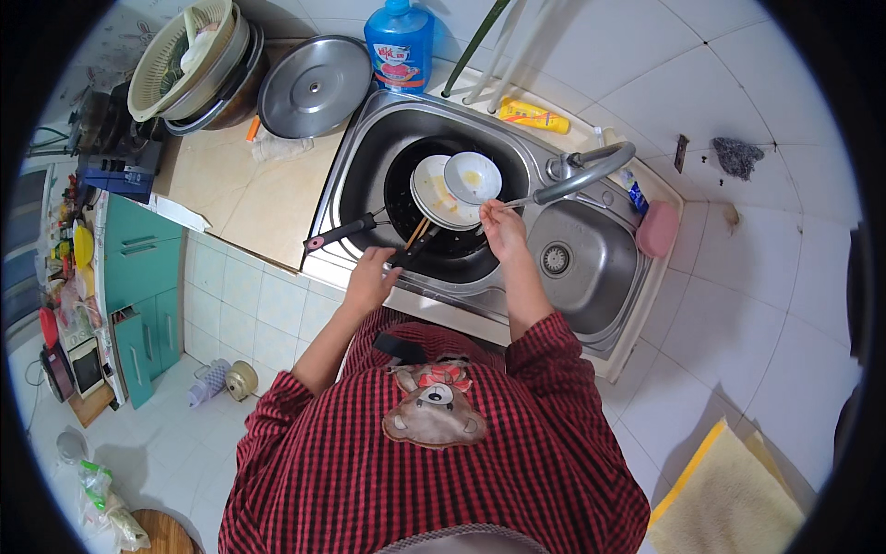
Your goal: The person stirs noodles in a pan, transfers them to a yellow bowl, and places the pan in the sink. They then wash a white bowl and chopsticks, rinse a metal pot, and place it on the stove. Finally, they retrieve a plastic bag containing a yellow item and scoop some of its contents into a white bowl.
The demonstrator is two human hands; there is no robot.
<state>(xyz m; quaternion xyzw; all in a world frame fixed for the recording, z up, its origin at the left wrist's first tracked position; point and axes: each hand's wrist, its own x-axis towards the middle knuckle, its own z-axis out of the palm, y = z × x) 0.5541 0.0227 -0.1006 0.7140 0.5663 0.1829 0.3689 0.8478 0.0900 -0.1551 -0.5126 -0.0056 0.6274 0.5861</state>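
In the large left basin of the steel sink sits a dark pan. Stacked white plates lie in it, topped by a small white bowl with yellowish residue. Wooden chopsticks and a black-handled utensil lean beside the plates. My right hand is at the stream from the curved metal faucet, by the plates' right edge; its fingers are close together and seem to hold nothing. My left hand, empty with fingers apart, hovers over the sink's front edge, near the pan's handle.
Left of the sink, a round metal lid and stacked basins with a cream colander stand on the counter. Behind the sink are a blue detergent bottle and a yellow tube. A pink soap-like block sits at right.
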